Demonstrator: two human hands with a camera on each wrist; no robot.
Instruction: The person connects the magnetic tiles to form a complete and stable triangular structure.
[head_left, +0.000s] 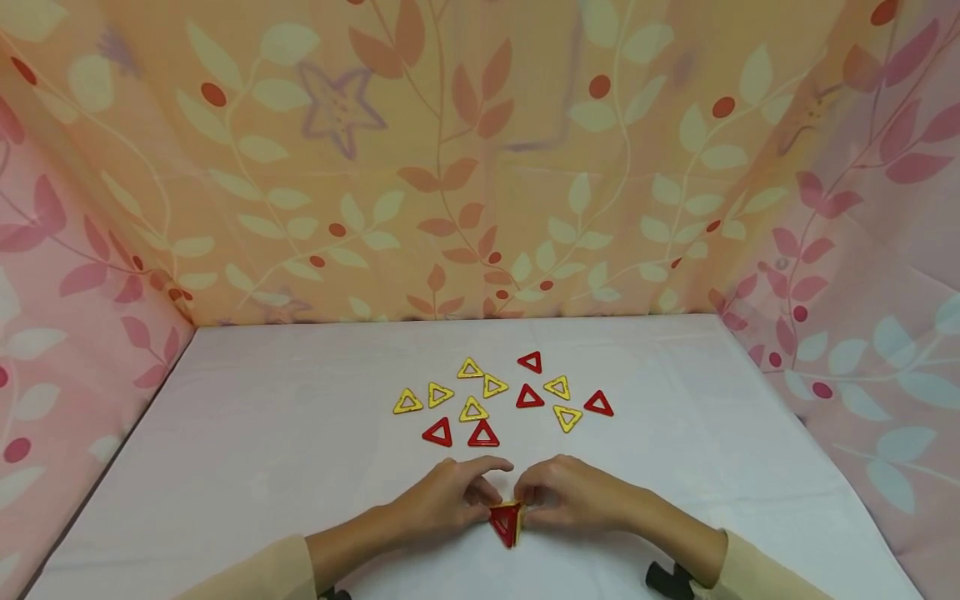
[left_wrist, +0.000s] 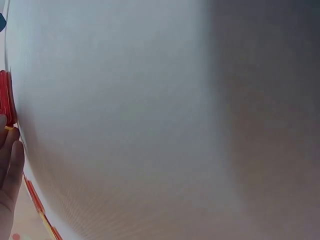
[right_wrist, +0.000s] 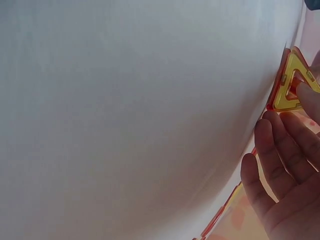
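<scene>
Near the front of the table, both hands hold a small upright structure of triangular magnetic tiles with open centres. Its red triangular tile faces the head camera, and yellow shows along the top and right edges. My left hand pinches the left side, its index finger stretched out above. From the right, my right hand grips the other side. In the right wrist view, the thumb presses on a yellow triangular tile with red tiles behind it. At the left wrist view's edge, fingers touch the red tile.
Beyond the hands, several loose yellow triangles and red triangles lie flat on the white-covered table. The nearest is a red one. Patterned curtains close off the back and both sides.
</scene>
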